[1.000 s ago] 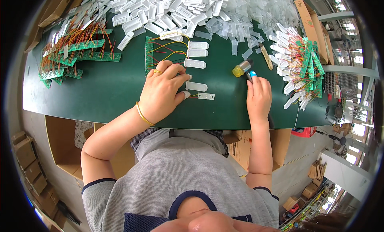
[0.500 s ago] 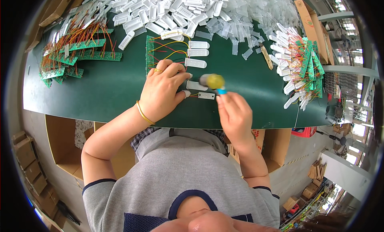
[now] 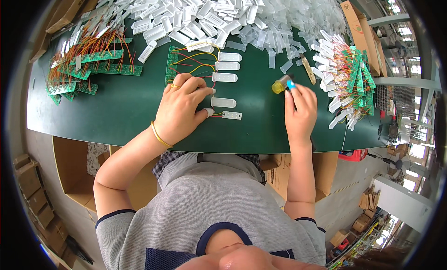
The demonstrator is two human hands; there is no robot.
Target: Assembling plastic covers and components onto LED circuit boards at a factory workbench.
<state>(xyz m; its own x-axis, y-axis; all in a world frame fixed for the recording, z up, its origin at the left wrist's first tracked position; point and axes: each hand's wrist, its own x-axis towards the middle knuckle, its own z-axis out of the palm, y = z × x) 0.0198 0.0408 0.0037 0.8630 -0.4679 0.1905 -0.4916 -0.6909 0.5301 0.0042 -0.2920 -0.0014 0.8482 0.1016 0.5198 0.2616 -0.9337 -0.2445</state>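
Wired white plastic housings (image 3: 224,89) lay in a short column near the middle of the green desk (image 3: 116,111), each joined by thin red and yellow wires to a green circuit board strip (image 3: 172,65) standing just left of them. I saw my left hand (image 3: 181,109) resting palm down over the lower part of that group, fingers curled loosely, covering the wires; I could not tell whether it pinched anything beneath. A gold bangle sat on its wrist and a ring on one finger. A flat white plate (image 3: 232,115) lay just beside the fingertips, touching the desk and apart from the lowest housing.

My right hand (image 3: 300,111) was well apart to the right, its fingertips closed on a small tool with a yellow tip and a blue end (image 3: 281,84), held low over the desk. Just beyond it lay a slim tan stick (image 3: 308,70).

Across the far edge spread a big heap of loose white housings (image 3: 209,13). A bundle of finished boards with housings (image 3: 347,79) sat at the right, and a tangle of green boards with orange wires (image 3: 88,60) at the left.
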